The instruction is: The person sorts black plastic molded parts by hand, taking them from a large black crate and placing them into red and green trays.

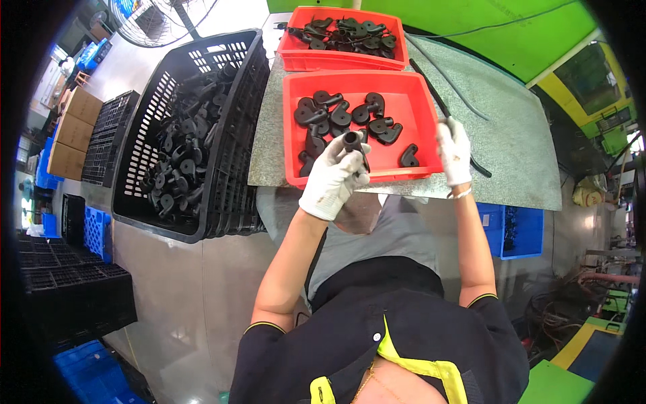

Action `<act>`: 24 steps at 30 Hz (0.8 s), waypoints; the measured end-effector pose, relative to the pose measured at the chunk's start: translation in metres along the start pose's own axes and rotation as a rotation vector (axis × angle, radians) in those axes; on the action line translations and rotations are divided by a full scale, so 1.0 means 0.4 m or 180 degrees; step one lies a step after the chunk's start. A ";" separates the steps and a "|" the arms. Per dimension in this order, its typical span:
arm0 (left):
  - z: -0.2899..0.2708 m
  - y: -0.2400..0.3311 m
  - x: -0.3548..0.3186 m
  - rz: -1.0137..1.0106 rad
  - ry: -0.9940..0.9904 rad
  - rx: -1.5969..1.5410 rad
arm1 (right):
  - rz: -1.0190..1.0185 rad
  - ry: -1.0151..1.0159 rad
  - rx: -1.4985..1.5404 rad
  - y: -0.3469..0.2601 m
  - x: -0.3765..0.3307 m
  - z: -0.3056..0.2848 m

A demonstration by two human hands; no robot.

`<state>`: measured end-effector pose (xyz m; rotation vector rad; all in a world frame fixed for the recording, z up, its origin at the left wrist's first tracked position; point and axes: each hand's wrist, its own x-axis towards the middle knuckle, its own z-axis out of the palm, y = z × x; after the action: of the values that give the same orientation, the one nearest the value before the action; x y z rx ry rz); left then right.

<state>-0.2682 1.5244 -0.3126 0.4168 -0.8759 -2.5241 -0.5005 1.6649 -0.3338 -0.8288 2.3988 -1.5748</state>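
My gloved left hand [336,176] is closed around a black plastic fitting [351,141] over the near part of a red bin [431,135]. The fitting's round open end faces up; the fingers hide much of its body. More such fittings, each a round body with a short spout, lie in the bin; a lone fitting [409,155] rests near its right side. By the bin's right wall is my gloved right hand [454,151], fingers curled around a long black rod [431,87]. The rod shows above and below the hand, over the grey tabletop.
A second red bin [336,62], full of black fittings, stands behind the first. Left of the table [269,135], a tall black crate [229,161] holds many more. A grey hose [451,81] lies at the back right. A blue bin [528,252] sits below the table's right side.
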 end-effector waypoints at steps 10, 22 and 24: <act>0.046 -0.008 -0.059 0.0689 0.0283 0.1391 | 0.0178 -0.1811 0.1656 -0.235 -0.118 0.113; 0.065 0.038 -0.033 0.0217 -0.0166 -0.0269 | 0.1209 -0.1960 0.2842 -0.197 -0.083 0.125; 0.069 0.039 -0.016 0.0147 -0.0140 -0.0256 | 0.1048 -0.1856 0.2601 -0.197 -0.070 0.125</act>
<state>-0.2695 1.5306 -0.2809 0.3129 -0.7880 -2.5249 -0.4280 1.6165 -0.2906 -0.5595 1.2409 -1.6521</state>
